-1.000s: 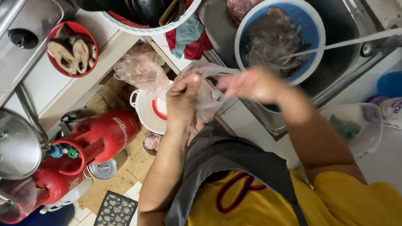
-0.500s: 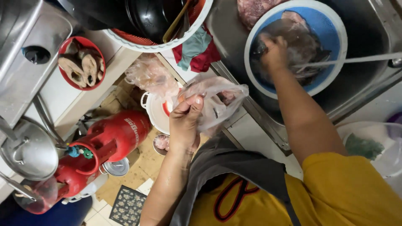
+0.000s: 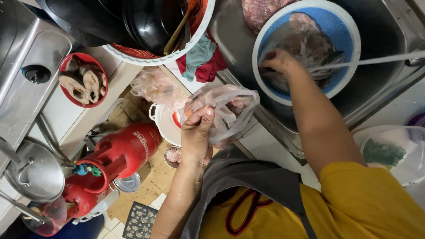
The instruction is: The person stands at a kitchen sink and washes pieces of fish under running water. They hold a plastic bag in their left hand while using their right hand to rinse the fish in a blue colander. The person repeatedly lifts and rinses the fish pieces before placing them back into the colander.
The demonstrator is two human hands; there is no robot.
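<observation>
Seemingly midway — the left hand (image 3: 197, 132) clamps a clear plastic bag (image 3: 223, 113) holding few pieces, beside the sink (image 3: 380, 84), while the right hand (image 3: 279, 62) closes on meat in the blue colander (image 3: 343, 35) — much remains there.

A steel sink (image 3: 380, 84) is set into a white tiled bench (image 3: 265, 137), lit evenly from above. Beside it a second steel bench (image 3: 26, 84) has a round black drain (image 3: 36, 74). Below, the floor (image 3: 146, 186) is partly covered by brown cardboard, with pale tiles and a small patterned mat (image 3: 139, 220) at the near edge. A red gas cylinder (image 3: 110, 161) stands on the floor next to a steel pot lid (image 3: 37, 172).
</observation>
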